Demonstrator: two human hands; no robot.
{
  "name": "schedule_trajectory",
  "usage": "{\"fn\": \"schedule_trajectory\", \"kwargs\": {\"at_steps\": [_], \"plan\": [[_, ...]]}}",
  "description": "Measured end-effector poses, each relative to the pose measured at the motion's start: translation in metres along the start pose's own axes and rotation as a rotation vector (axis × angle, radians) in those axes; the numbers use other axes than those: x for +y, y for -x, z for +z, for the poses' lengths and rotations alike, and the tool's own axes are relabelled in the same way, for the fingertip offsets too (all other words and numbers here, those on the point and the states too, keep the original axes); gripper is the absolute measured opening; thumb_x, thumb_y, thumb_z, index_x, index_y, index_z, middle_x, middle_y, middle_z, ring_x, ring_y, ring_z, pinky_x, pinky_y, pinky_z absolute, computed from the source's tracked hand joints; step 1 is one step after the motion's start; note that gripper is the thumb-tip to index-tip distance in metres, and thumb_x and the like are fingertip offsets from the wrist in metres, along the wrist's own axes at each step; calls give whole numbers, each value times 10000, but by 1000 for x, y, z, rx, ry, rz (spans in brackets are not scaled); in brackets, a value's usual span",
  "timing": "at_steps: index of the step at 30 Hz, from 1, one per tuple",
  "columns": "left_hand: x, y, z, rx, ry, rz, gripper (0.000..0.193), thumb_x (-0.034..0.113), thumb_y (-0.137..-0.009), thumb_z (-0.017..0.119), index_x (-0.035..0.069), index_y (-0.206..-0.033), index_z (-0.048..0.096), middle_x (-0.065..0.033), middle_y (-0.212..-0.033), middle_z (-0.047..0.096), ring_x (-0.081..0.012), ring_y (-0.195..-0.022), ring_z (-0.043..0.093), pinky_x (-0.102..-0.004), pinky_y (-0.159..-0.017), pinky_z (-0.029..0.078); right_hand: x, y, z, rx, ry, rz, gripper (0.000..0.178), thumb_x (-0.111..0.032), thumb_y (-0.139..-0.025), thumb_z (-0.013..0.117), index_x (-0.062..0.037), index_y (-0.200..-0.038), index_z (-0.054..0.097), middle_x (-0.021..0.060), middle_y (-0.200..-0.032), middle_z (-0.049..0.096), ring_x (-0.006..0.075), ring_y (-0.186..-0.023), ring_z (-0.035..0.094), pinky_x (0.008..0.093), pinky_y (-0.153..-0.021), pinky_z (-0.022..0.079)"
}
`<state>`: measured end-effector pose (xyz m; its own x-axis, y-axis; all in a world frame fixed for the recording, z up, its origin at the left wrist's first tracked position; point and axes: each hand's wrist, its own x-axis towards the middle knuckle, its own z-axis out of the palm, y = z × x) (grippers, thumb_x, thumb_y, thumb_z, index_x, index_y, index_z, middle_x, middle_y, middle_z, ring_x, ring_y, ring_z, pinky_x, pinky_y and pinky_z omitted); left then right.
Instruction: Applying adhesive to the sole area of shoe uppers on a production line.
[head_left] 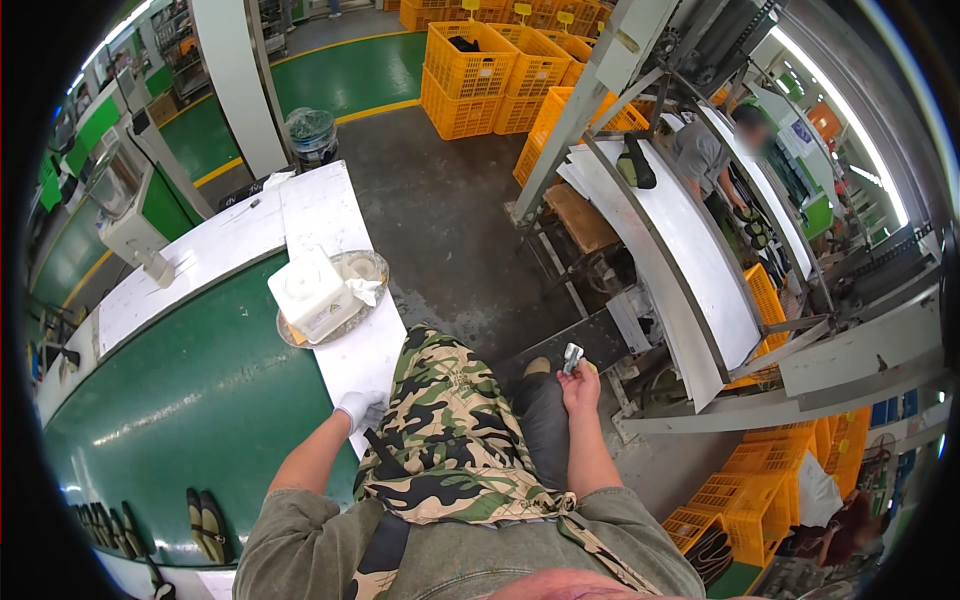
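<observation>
My right hand (579, 386) is raised over the floor to the right of my camouflage apron (450, 430). Its fingers pinch a small silvery-grey piece (572, 356), too small to name. On my left hand (361, 409) is a white glove. That hand rests by the near edge of the white table strip (345, 375), close against the apron, with its fingers curled; anything inside them is hidden. Ahead of it, a white plastic container (310, 293) lies on a round tray (350, 332), beside a crumpled white cloth (366, 291).
A green conveyor belt (190, 380) runs along my left, carrying several dark shoes (207, 525). Stacked yellow crates (465, 75) stand ahead. At right, a metal rack (690, 270) holds a shoe (634, 163); a co-worker (705, 160) is behind it. More crates (760, 490) sit lower right.
</observation>
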<state>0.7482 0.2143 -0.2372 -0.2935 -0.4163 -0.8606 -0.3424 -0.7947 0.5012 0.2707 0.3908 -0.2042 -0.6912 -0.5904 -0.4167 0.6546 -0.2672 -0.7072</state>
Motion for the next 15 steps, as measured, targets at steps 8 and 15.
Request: {"fn": "schedule_trajectory", "kwargs": {"at_steps": [8,15], "plan": [[-7,-8,-5,-2,-47,5,380,391,-882,647,27,-778,676,-145,-781,690,-313,-657,654,-435,-648,540,1,2,-1,1,-14,2,99,-234,-932,620,-135,-920,614,53,-874,650,231,-785,609,455,-736,515],[-8,-10,-4,9,-51,0,386,404,-874,654,32,-777,683,-144,-771,686,-312,-650,651,-429,-647,538,1,1,-2,2,-55,-9,80,-190,-927,630,-116,-929,602,74,-842,638,247,-753,625,455,-674,538]]}}
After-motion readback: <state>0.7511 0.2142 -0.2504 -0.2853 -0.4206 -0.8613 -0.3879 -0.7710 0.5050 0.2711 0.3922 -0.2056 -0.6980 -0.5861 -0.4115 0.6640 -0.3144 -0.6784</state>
